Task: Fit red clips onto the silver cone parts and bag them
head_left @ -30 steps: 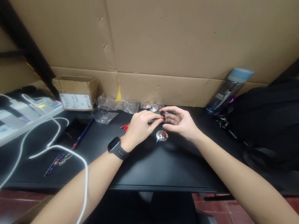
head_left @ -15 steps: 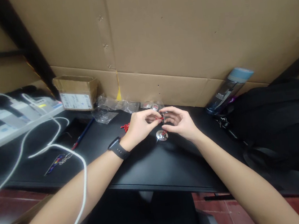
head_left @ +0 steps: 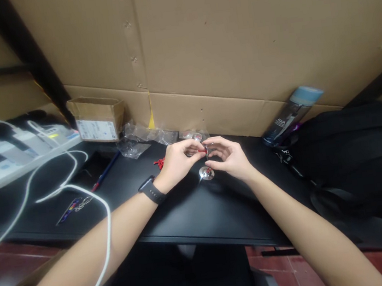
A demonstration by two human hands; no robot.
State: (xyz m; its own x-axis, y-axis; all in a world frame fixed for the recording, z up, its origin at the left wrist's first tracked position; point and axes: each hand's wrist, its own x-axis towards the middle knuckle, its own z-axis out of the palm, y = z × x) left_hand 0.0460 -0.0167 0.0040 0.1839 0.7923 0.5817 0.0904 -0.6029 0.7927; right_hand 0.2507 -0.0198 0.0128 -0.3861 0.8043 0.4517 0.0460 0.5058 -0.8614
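Over the black table, my left hand (head_left: 180, 157) pinches a red cord (head_left: 201, 150) between thumb and fingertips. A dark band with a watch is around that wrist. My right hand (head_left: 229, 156) curves opposite it, its fingers closed at the edge of a small shiny metal disc (head_left: 207, 151) seen nearly edge-on, where the cord meets it. My fingers partly hide the disc. Just below, a similar silver domed disc (head_left: 206, 173), like a small cymbal, is near my right thumb. A bunch of red cord (head_left: 159, 164) shows left of my left hand.
Clear plastic bags (head_left: 135, 140) and a cardboard box (head_left: 96, 119) stand at the back. Left are a power strip (head_left: 32, 153), white cable (head_left: 107, 218), phone (head_left: 88, 169), pen (head_left: 106, 171) and keychain (head_left: 70, 210). A bottle (head_left: 290, 114) and black bag (head_left: 360, 159) are right.
The disc between my hands has turned slightly more edge-on and moved a little left. My right fingertips have shifted slightly left with it; the lower disc stays almost where it was.
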